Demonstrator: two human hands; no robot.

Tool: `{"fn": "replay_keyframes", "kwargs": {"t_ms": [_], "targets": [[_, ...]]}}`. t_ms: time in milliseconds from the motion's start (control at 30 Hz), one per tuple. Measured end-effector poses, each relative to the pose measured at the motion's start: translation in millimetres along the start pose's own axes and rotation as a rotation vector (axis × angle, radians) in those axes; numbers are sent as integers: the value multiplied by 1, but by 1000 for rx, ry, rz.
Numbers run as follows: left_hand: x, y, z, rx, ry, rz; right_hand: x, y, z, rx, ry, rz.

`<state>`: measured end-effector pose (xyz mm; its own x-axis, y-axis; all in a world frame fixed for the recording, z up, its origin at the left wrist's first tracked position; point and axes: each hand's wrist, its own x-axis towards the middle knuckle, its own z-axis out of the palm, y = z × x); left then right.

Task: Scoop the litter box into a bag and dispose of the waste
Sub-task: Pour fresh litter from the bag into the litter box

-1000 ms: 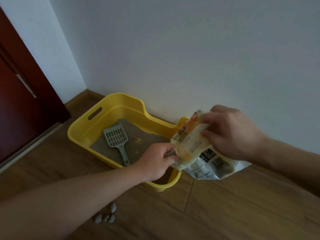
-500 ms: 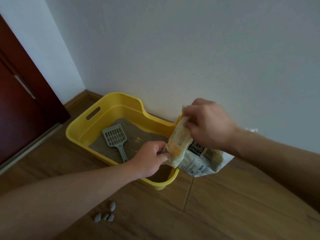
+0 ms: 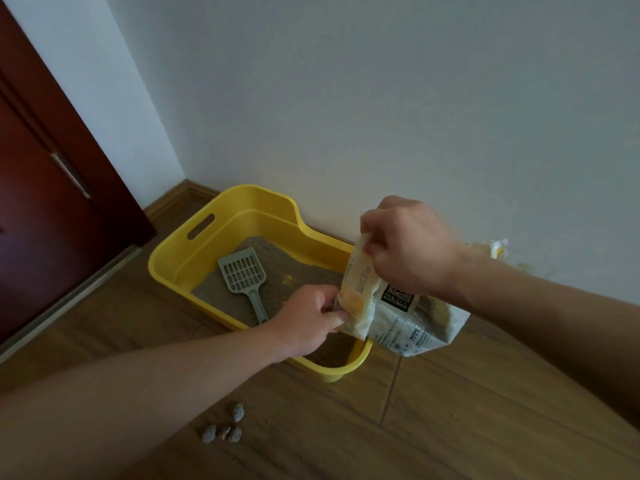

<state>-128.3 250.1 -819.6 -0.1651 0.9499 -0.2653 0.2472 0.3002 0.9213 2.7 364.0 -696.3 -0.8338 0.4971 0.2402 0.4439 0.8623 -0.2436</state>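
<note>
A yellow litter box (image 3: pixel 180 261) stands on the wood floor against the white wall, with grey-brown litter inside. A grey slotted scoop (image 3: pixel 244 277) lies in the litter, handle toward me. Over the box's right end hangs a white and yellow printed bag (image 3: pixel 405 317), tilted with its mouth toward the box. My left hand (image 3: pixel 308 318) pinches the bag's lower mouth edge. My right hand (image 3: pixel 408 247) grips the upper edge from above. Several grey clumps (image 3: pixel 225 429) lie on the floor in front of the box.
A dark red door (image 3: pixel 45 202) with a metal handle fills the left side. A wooden skirting board (image 3: pixel 173 199) runs along the wall into the corner behind the box. Another yellow and white packet (image 3: pixel 495 249) shows behind my right forearm.
Both hands have kept their hold on the bag. The bag has shifted left over the box's right end and its top edge has been pulled up higher.
</note>
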Motion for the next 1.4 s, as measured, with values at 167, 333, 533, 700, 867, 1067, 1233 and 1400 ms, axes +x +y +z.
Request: {"fn": "replay_keyframes", "kwargs": {"t_ms": [167, 333, 533, 700, 867, 1067, 1233, 1400], "targets": [[0, -3, -1, -37, -9, -18, 5, -3, 3, -1, -11, 12], [2, -5, -1, -51, -9, -39, 9, -5, 6, 4, -20, 33], [2, -7, 0, -124, -10, -72, 15, -8, 10, 6, -34, 41], [3, -10, 2, -160, -6, -101, 18, -13, 12, 6, -65, 37], [3, -9, 1, -170, -8, -124, 21, -13, 13, 2, -77, 39], [3, -7, 1, -159, 0, -124, 16, -6, 11, 36, -69, 50], [4, -4, 1, -148, 19, -94, 4, 8, 6, 62, -13, 72], [5, 3, 0, -164, 18, -60, -9, 20, 0, 112, 49, 91]]}}
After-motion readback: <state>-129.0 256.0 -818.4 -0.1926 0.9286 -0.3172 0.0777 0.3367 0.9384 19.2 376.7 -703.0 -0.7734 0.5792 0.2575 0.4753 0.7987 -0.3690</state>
